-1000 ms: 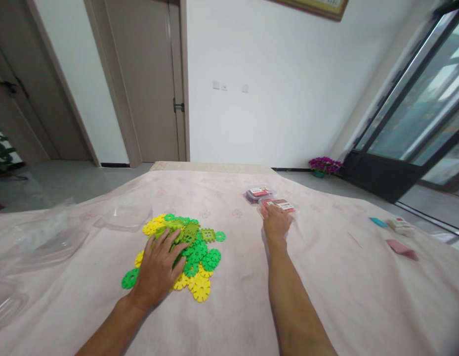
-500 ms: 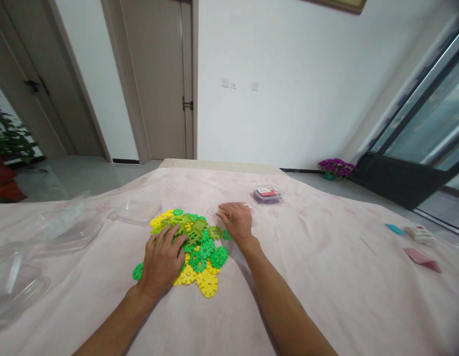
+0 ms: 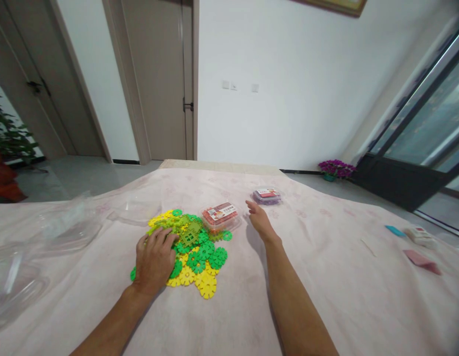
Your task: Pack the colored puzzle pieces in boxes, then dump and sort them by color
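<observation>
My left hand (image 3: 155,254) lies palm down on the left side of a heap of yellow, green and olive plastic snowflake discs (image 3: 205,249). Its fingers are stretched out and hide some of the pieces. A clear plastic box with red contents and a white-and-red label (image 3: 221,212) sits against the heap's right back edge, overlapping some discs. To the right of this box, apart from it, my right hand (image 3: 259,221) hovers over the cloth. It is open and holds nothing, with its index finger extended. A similar box with purple contents (image 3: 267,196) stands just beyond it.
Clear empty plastic containers (image 3: 69,230) stand at the left, with a clear lid or tray (image 3: 136,211) behind the heap. At the right lie a blue piece (image 3: 395,230), a small white box (image 3: 420,236) and a pink cloth (image 3: 422,261). Pinkish cloth (image 3: 229,321) covers the table.
My right hand has moved right, away from the red box, which now shows farther left beside the heap. The left hand has shifted slightly left on the discs.
</observation>
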`<control>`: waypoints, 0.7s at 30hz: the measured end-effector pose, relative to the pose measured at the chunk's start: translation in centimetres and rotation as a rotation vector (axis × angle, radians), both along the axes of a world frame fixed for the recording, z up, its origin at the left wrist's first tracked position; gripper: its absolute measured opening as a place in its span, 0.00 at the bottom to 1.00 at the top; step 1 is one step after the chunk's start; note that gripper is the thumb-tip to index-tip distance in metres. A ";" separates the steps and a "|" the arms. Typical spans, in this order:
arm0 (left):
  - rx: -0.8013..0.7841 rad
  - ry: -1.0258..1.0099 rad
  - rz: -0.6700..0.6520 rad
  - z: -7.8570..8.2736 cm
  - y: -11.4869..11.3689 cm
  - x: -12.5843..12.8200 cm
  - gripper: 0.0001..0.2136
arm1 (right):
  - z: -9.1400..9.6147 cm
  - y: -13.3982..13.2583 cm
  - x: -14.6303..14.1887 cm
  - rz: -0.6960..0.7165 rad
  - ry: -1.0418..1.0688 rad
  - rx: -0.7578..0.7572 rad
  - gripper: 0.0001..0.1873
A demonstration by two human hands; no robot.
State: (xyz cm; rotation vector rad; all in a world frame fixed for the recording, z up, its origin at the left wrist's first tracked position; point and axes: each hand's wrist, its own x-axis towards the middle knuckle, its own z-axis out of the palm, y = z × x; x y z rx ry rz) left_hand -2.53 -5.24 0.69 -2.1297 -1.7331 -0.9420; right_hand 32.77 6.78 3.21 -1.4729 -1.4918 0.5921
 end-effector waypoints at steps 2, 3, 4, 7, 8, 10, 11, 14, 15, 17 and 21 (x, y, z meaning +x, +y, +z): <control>0.023 0.012 0.000 0.0 0.0 0.0 0.14 | -0.4 -0.2 -0.9 0.096 -0.039 0.023 0.39; 0.036 0.022 0.005 0.0 -0.1 0.0 0.13 | -0.4 -0.3 -1.4 0.127 -0.062 0.029 0.39; 0.049 0.029 0.012 0.1 -0.1 0.0 0.12 | -0.3 -0.5 -1.7 0.139 -0.087 0.031 0.37; 0.082 0.031 0.025 0.4 -0.2 0.1 0.12 | 0.7 -0.9 -2.2 0.122 -0.197 0.029 0.29; 0.094 0.027 0.019 0.6 -0.2 0.2 0.12 | 1.3 -1.1 -2.3 0.127 -0.245 0.036 0.27; 0.124 0.015 -0.018 0.9 -0.3 0.2 0.12 | 2.6 -1.6 -2.6 0.156 -0.345 0.066 0.21; 0.139 0.007 -0.047 1.0 -0.3 0.2 0.12 | 3.3 -1.9 -2.9 0.174 -0.393 0.100 0.17; 0.160 -0.061 -0.154 1.2 -0.5 0.2 0.11 | 5.2 -3.1 -4.5 0.251 -0.479 0.261 0.06; 0.154 -0.108 -0.197 1.2 -0.6 0.3 0.11 | 5.6 -3.5 -5.2 0.290 -0.480 0.310 0.04; 0.108 -0.253 -0.295 1.2 -0.9 0.7 0.11 | 6.3 -4.3 -6.7 0.390 -0.470 0.361 0.05; -0.152 -0.769 -0.304 1.6 -1.4 2.1 0.13 | 6.4 -5.9 -9.9 0.458 -0.529 0.449 0.13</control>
